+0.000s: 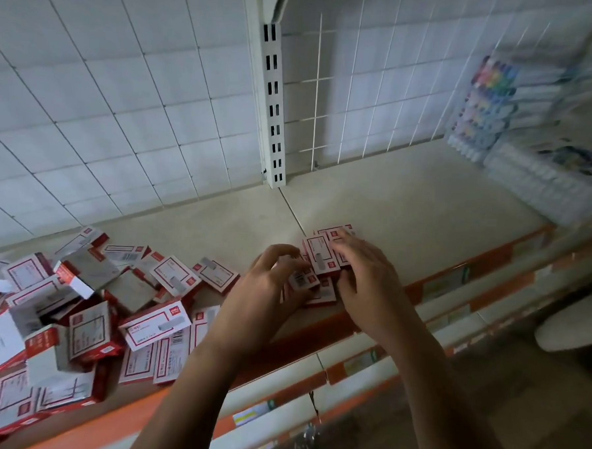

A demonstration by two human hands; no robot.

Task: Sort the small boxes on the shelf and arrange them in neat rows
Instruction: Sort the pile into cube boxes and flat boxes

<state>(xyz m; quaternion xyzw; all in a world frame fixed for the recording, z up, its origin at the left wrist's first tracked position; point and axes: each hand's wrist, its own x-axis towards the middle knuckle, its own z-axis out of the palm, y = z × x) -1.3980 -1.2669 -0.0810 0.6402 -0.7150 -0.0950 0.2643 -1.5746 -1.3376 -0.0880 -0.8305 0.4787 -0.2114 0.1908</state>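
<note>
Head view is showing both hands working over a small cluster of small boxes (321, 260) that is lying on the shelf (409, 202), close to its orange front edge (456, 272) and just right of the shelf's middle. The left hand (267, 288) is curling its fingers (279, 254) over the cluster's near-left side and appears to be pinching one box with a barcode face. The right hand (367, 272) is bending its fingers (347, 240) over the far-right boxes, with the thumb tucking in against the near edge, so it is gripping the cluster from the other side.

The step in hand is looking like squaring up the first few boxes into a tidy block: they are overlapping and one on top is sitting askew. Well apart on the left, a loose heap (78, 298) of the same red-and-white boxes is waiting, some with flaps open, so most of the sorting is remaining.

The next move is calling for pressing the cluster's sides flush, turning the crooked box to match its neighbours, then reaching left to the heap for more.
</note>
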